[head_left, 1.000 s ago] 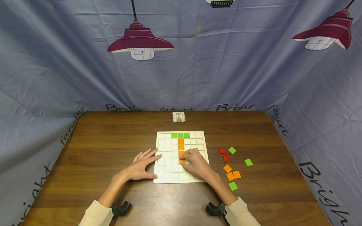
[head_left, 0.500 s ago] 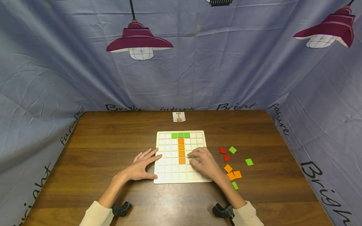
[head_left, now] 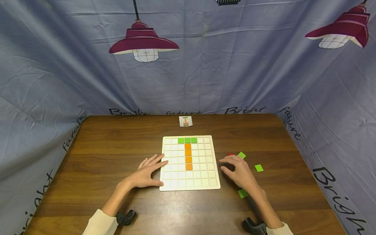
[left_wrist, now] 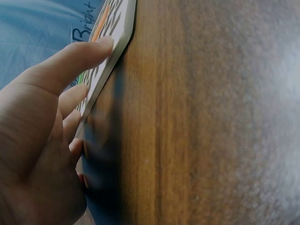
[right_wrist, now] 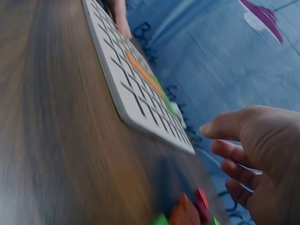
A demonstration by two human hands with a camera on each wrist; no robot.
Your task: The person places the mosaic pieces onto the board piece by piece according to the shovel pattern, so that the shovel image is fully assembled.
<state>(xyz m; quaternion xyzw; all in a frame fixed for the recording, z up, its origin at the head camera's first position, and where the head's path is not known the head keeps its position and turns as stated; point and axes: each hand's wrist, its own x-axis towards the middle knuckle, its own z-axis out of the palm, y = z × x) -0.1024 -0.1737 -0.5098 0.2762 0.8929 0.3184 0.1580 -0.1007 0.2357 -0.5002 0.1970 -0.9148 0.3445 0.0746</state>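
A white grid board [head_left: 173,176] lies mid-table, with three green tiles [head_left: 187,140] along its top row and a column of orange tiles [head_left: 188,159] below them. My left hand [head_left: 147,173] rests at the board's left edge, thumb and fingers spread on its rim; in the left wrist view the thumb [left_wrist: 93,51] lies on the board's corner. My right hand [head_left: 239,171] is over the table right of the board, fingers loosely bent, holding nothing. Beneath it, loose orange tiles [right_wrist: 184,213] and red pieces [right_wrist: 202,199] show in the right wrist view.
Loose green tiles lie around the right hand, one farther right [head_left: 258,168] and one by the wrist [head_left: 242,193]. A small pattern card [head_left: 185,121] sits at the table's back edge. Blue-grey curtains [head_left: 188,65] surround the table.
My right hand has let go of the orange tile at the column's bottom and moved right, off the board to above the loose pieces. The left hand has stayed put.
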